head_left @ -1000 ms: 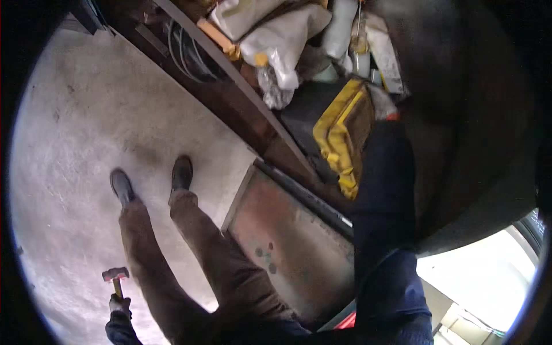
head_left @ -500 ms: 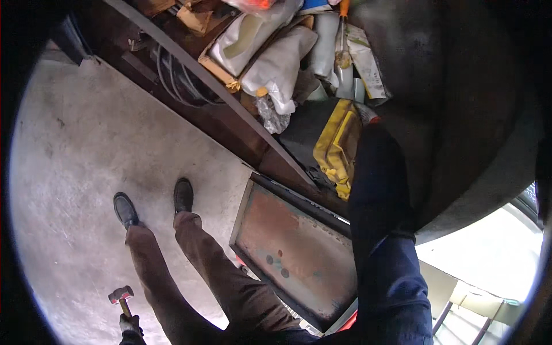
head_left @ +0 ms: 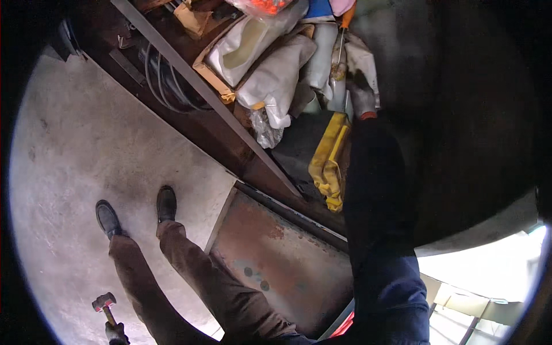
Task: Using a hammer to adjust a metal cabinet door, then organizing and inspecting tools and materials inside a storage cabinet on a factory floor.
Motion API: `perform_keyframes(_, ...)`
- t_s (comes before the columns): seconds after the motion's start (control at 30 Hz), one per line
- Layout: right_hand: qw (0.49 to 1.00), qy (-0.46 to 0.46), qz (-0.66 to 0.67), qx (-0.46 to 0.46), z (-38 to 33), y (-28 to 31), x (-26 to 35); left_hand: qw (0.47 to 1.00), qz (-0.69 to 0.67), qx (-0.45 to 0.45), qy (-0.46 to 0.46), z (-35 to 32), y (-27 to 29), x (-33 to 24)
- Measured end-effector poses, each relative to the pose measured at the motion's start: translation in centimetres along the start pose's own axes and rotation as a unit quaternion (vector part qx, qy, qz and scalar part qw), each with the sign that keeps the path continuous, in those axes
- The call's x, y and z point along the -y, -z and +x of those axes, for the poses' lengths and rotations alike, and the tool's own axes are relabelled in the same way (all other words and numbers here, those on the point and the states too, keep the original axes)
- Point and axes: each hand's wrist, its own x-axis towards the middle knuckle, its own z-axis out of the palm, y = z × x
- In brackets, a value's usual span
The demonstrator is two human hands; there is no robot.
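Pale concrete floor (head_left: 115,144), scuffed and dull, fills the room from seven to ten o'clock, with two dark shoes (head_left: 166,204) on it near nine. At six o'clock sits a rust-stained metal panel (head_left: 293,247), worn patchy, with dark round spots. A brown shelf (head_left: 261,167) crosses above it, with black cables (head_left: 164,80) at ten o'clock and white plastic bags (head_left: 279,72) at twelve. Close in at three is a yellow-edged case (head_left: 329,164); a big dark curved surface (head_left: 471,115) looms farther out, and bright light (head_left: 489,270) glares at four. The hands are well apart. Out at eight o'clock the left hand (head_left: 115,333) is wrapped around the handle of a hammer (head_left: 104,302), head upward. Toward half past one, what seems to be the right hand (head_left: 363,99) ends a dark sleeve (head_left: 388,276), near an orange-handled screwdriver (head_left: 347,18); I cannot tell whether it grips anything.
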Motion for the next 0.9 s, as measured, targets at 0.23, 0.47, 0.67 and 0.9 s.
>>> perform_keyframes(0.23,0.955,-0.274,-0.111,-0.037,1.3,4.3,-2.9,0.998,0.057,0.012,-0.001,3.7,-2.8,4.0)
perform_keyframes(0.47,0.971,-0.029,-0.233,0.053,-0.8,2.8,-5.7,0.997,0.04,0.066,0.024,-1.7,-3.2,-0.9)
perform_keyframes(0.67,0.951,-0.149,-0.252,-0.097,0.1,2.2,0.2,0.998,0.051,-0.007,-0.041,0.6,-2.2,2.2)
perform_keyframes(0.9,0.947,-0.101,-0.303,-0.027,2.9,0.7,1.5,0.999,-0.011,-0.042,-0.02,3.3,-3.0,3.3)
